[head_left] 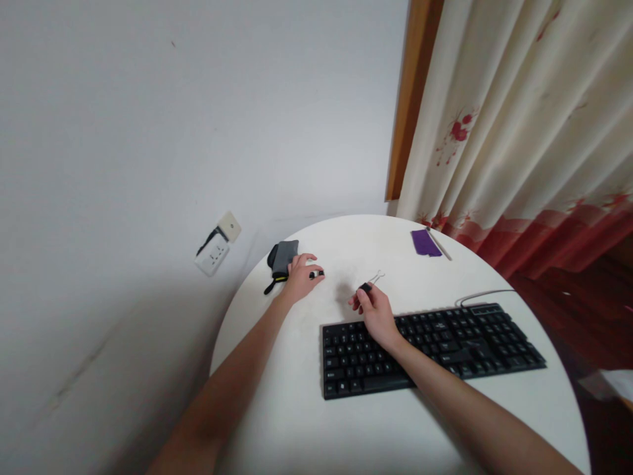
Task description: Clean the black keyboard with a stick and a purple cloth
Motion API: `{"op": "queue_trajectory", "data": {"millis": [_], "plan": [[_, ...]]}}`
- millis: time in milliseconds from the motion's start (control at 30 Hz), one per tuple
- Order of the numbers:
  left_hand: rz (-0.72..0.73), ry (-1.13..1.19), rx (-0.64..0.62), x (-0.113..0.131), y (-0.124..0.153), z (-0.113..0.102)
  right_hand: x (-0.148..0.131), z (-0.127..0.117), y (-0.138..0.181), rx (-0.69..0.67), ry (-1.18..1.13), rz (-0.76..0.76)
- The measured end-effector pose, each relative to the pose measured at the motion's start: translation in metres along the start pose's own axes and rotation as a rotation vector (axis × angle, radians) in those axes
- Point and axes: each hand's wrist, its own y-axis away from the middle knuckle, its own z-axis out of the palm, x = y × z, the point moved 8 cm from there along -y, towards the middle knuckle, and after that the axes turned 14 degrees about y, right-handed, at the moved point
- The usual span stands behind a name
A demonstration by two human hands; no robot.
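Observation:
My left hand (299,280) is at the left of the white round table (277,409), thumb and fingers closed around a small black-and-white object (316,274) whose kind I cannot make out. Its other fingers are beside a grey pouch (287,254) with a yellow strip and a black strap. Over the upper edge of the black keyboard (465,346), my right hand (376,313) pinches a black binder clip (366,287). The clip's wire handles point away from me, up and to the right. My right wrist and forearm cover part of the keys.
A purple cloth (426,243) lies at the back right, with a thin pale stick (440,245) alongside. The keyboard cable (484,293) runs off the table's right edge. Behind are a wall with a socket (212,254) and a long curtain (514,132).

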Motion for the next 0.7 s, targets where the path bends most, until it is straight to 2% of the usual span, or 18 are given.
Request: {"op": "queue_trajectory", "data": {"millis": [700], "plan": [[-0.043,0.055,0.003,-0.0058,0.0012,-0.0009,-0.0005,0.0008,0.0002,-0.003,0.001,0.002]]}}
